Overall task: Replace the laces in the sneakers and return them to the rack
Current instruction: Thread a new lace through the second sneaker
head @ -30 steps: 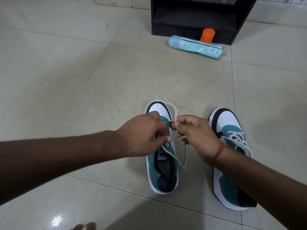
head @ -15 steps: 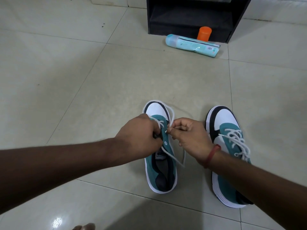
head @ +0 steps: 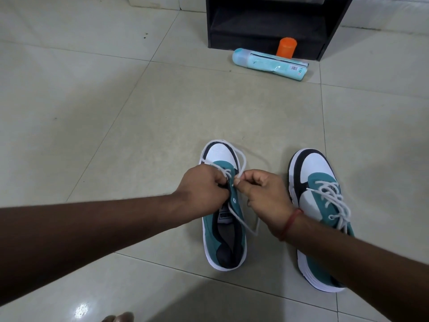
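Observation:
Two teal, white and black sneakers stand on the tiled floor. The left sneaker [head: 224, 240] is partly laced; its white lace [head: 242, 159] loops over the toe and trails down its right side. My left hand [head: 204, 187] grips the sneaker's upper by the eyelets, fingers curled. My right hand [head: 262, 194] pinches the lace end just beside the eyelets. The right sneaker [head: 318, 205] is fully laced and lies partly under my right forearm. The black rack [head: 269, 22] stands at the back.
A light blue bottle [head: 269, 63] lies on its side in front of the rack, with an orange cap [head: 286, 47] standing behind it. Toes [head: 118, 318] show at the bottom edge. Pale floor tiles spread to the left.
Both hands have shifted slightly along the left sneaker's eyelets, and the lace loop over the toe has tightened a little. The right sneaker has not moved.

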